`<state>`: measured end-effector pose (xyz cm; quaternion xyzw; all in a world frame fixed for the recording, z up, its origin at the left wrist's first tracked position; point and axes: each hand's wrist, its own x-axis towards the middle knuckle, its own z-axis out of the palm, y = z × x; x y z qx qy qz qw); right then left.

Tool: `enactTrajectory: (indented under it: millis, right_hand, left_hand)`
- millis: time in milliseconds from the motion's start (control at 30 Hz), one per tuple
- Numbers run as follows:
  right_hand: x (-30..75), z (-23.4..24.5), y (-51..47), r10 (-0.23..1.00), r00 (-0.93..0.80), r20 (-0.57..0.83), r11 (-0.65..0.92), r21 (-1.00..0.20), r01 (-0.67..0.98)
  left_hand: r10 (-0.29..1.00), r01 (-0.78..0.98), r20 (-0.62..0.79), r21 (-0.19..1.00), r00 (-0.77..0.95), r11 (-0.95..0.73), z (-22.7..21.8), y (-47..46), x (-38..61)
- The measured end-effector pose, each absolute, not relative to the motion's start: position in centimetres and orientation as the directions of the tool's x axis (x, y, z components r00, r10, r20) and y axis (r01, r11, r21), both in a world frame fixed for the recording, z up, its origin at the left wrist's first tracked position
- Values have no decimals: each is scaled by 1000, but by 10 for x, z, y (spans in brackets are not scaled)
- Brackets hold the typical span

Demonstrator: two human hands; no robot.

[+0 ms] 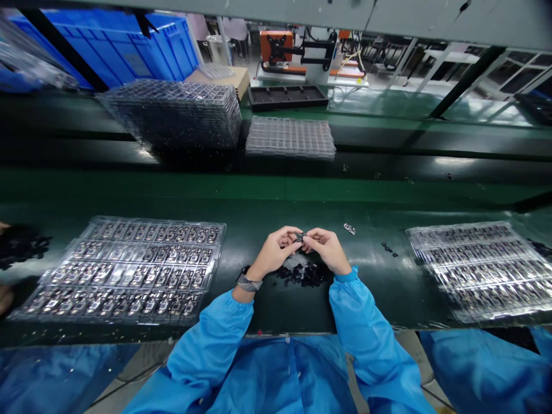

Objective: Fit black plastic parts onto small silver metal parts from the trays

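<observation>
My left hand and my right hand meet at the middle of the bench, fingertips pinched around a small circuit board. Fingers cover most of it. Just below my hands lies a pile of small black pieces. A loose circuit board rests beyond my right hand, with a few small dark pieces farther right. To the left, a clear plastic tray carries rows of circuit boards, with some pockets bare. Another filled tray sits at the right.
Behind the bench stand a tall stack of clear trays, a shorter stack, a black divided tray and a blue crate. A co-worker's hand shows at the left edge, near another black pile. A shelf beam crosses overhead.
</observation>
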<state>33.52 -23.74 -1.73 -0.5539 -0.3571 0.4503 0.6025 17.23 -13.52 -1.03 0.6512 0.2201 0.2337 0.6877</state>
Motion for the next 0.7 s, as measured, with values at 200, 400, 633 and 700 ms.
enactTrajectory:
  millis: [200, 400, 633, 700]
  right_hand:
    - [333, -15, -236, 931, 364, -37, -2, -996, -94]
    - [332, -16, -236, 926, 377, -30, -13, -999, -47]
    - [333, -19, -234, 907, 420, -32, 2, -997, -80]
    - [331, -24, -234, 903, 430, -13, -25, -999, 21]
  left_hand:
    - [581, -33, 0, 998, 814, 46, -7, -137, 171]
    - [563, -6, -22, 999, 826, 48, -9, -137, 171]
    - [660, -28, -33, 996, 751, 82, 17, -133, 154]
    - [751, -31, -36, 997, 659, 75, 39, -131, 124]
